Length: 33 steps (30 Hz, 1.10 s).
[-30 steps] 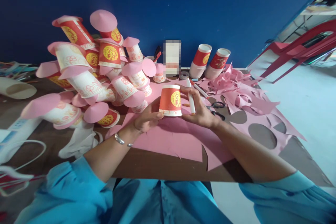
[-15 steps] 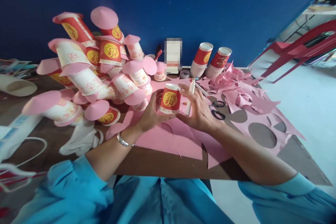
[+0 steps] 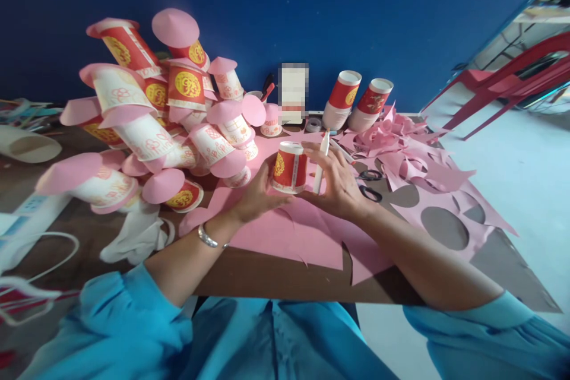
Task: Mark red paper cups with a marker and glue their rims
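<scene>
Between my two hands is a red and white paper cup (image 3: 290, 173), upright, with part of a gold emblem at its left and a white strip of print at its right. My left hand (image 3: 257, 193) grips the cup from the left side. On the other side, my right hand (image 3: 341, 181) touches the cup with its fingertips. That hand also keeps a white marker pen (image 3: 322, 160) between its fingers, standing nearly upright with the tip up. Flat pink paper (image 3: 285, 234) lies beneath both hands.
Decorated cups with pink paper cones (image 3: 155, 136) are piled at the left. Two stacks of cups (image 3: 342, 101) stand at the back beside a tape roll (image 3: 313, 125). Black-handled scissors (image 3: 370, 192) and pink paper scraps (image 3: 401, 142) lie right. A red chair (image 3: 499, 86) stands beyond the table.
The paper cup has been turned between my hands: its gold emblem has moved left and the printed white strip now shows. My hands stay in nearly the same place.
</scene>
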Available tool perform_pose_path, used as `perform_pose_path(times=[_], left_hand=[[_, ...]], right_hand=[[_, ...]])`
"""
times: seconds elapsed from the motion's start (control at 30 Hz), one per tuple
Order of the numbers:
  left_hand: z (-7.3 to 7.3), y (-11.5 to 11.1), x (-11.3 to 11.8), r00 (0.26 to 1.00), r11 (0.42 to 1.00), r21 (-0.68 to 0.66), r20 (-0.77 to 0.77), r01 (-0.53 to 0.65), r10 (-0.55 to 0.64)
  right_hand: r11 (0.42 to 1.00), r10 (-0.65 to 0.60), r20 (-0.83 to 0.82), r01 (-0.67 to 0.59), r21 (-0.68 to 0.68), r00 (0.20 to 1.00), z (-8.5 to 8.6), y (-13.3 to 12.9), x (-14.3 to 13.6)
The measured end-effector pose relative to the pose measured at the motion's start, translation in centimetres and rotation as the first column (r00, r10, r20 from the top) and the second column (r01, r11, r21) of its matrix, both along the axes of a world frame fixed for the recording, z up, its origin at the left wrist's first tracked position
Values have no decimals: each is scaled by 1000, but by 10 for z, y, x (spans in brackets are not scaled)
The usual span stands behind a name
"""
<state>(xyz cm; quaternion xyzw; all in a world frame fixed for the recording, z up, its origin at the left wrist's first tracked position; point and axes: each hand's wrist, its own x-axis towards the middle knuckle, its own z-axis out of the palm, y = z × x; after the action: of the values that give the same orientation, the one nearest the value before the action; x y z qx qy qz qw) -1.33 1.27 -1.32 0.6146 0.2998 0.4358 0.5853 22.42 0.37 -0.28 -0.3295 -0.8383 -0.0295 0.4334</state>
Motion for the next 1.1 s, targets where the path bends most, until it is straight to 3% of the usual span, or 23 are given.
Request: perform_pose_path(times=[0.1, 0.2, 0.3, 0.4, 0.57, 0.7, 0.87, 1.1], left_hand=[[3, -2, 4, 994, 998, -1, -85, -71, 70], [7, -4, 8, 994, 996, -54, -91, -66, 61], [10, -3, 8, 999, 990, -130, -22, -52, 50], [10, -1, 4, 992, 980, -152, -14, -127, 127], [10, 3, -2, 986, 988, -31, -77, -152, 150], [9, 3, -2, 978, 987, -12, -132, -162, 159], [5, 1, 0, 957, 982, 75, -222, -174, 186], [-2, 0, 2, 951, 969, 217, -258, -117, 172]], right_hand=[[1000, -22, 52, 23, -20, 998, -2, -5, -5], [1000, 13, 32, -12, -8, 999, 0, -7, -7], [997, 46, -17, -45, 58, 999, 7, -8, -7], [986, 53, -26, -48, 157, 998, 17, -15, -5], [962, 11, 55, -26, 271, 998, 31, -33, -6], [962, 38, -13, -33, 272, 999, 37, -41, -14], [980, -3, -124, 27, 196, 992, 39, -43, -19], [961, 68, -68, -47, 271, 995, 34, -39, -21]])
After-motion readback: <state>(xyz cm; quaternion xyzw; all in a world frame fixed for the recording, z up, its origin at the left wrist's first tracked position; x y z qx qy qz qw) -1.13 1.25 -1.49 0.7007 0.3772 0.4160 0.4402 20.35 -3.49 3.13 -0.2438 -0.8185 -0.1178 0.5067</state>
